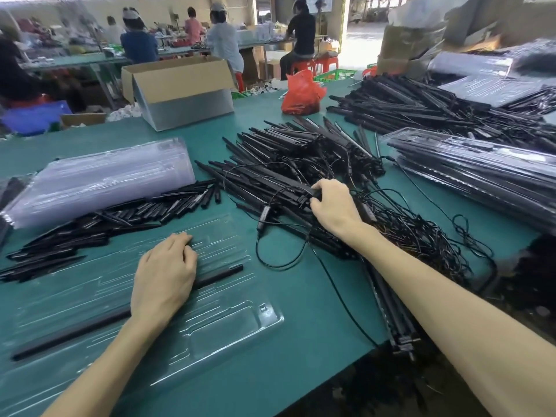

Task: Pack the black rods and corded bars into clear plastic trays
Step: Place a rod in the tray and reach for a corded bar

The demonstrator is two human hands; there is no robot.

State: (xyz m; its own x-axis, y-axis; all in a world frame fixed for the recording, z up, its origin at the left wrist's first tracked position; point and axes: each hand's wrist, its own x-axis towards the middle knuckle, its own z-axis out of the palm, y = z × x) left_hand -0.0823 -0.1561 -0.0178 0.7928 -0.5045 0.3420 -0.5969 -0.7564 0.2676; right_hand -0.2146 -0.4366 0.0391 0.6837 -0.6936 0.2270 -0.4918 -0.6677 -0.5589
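A clear plastic tray lies on the green table in front of me. One long black rod sits in a tray groove, running under my left hand, which rests on the tray with fingers loosely curled. My right hand grips the end of a corded bar on top of the pile of corded bars at centre. Its thin cord loops onto the table. A heap of short black rods lies to the left, beyond the tray.
A stack of clear trays sits at far left. Filled trays are stacked at right, with more bars behind. An open cardboard box and a red bag stand at the back. People work at distant tables.
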